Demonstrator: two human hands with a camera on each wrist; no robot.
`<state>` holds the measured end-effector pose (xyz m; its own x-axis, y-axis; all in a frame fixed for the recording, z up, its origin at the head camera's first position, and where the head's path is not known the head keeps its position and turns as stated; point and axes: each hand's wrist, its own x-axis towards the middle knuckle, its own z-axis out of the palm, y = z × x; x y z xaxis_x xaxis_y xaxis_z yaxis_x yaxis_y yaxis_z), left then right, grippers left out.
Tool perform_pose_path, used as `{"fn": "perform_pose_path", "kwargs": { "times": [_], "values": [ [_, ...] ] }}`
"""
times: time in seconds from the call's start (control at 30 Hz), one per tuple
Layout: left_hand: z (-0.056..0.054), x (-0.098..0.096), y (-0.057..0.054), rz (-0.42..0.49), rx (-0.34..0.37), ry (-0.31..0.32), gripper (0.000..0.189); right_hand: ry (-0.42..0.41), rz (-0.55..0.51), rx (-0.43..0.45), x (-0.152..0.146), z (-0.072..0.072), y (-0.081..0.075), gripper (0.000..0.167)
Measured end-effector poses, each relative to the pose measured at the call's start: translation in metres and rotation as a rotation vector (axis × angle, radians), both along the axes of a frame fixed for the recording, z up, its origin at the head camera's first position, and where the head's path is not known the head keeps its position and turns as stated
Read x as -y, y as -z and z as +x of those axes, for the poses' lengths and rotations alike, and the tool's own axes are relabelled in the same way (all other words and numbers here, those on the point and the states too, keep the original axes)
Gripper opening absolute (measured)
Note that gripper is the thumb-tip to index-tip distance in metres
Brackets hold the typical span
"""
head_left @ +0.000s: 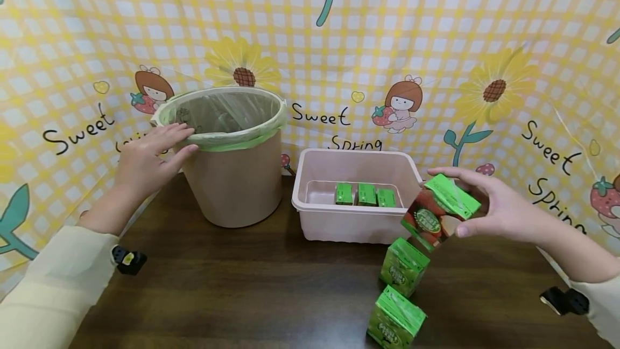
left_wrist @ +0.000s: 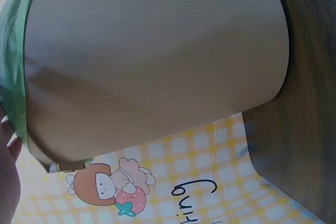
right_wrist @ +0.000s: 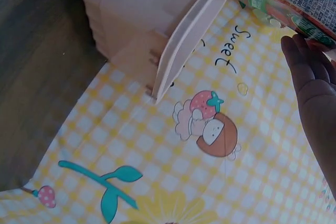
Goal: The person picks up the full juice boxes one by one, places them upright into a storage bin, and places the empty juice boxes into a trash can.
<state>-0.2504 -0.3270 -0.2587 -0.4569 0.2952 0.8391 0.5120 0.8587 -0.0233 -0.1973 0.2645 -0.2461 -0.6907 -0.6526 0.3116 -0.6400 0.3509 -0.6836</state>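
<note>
My right hand (head_left: 508, 209) grips a juice box (head_left: 426, 218) with a green top and a red apple picture, thumb on the near side. It is held tilted in the air beside the right end of a pale pink plastic tub (head_left: 349, 225). In the right wrist view the juice box (right_wrist: 299, 9) shows its printed side above my fingers. My left hand (head_left: 150, 163) rests on the near-left rim of a beige trash bin (head_left: 237, 182), fingers extended over the edge. A green liner bag (head_left: 242, 141) is folded over that rim.
Three green-topped boxes (head_left: 366, 194) stand inside the tub. Two green juice boxes, one behind (head_left: 402, 271) and one nearer (head_left: 393, 322), stand on the dark wooden table (head_left: 271, 290) in front of the tub. A checked yellow cloth (head_left: 319, 53) hangs behind everything.
</note>
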Motion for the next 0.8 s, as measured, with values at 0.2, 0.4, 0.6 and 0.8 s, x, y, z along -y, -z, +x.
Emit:
{"fn": "perform_pose_path", "kwargs": {
  "times": [0.2,0.4,0.6,0.8],
  "values": [
    [0.000,-0.001,0.000,-0.004,-0.003,0.010,0.044,-0.031,-0.009,-0.053,0.017,-0.015,-0.004,0.087],
    [0.001,0.000,0.000,-0.010,-0.007,0.005,0.045,-0.054,-0.048,-0.039,0.037,-0.028,-0.011,0.085],
    [0.001,0.001,0.000,-0.026,-0.012,0.015,0.045,-0.062,-0.076,-0.004,0.057,-0.042,-0.019,0.082],
    [0.001,0.001,-0.002,-0.057,-0.019,0.002,0.046,-0.015,-0.050,-0.009,0.076,-0.053,-0.028,0.081]
  ]
}}
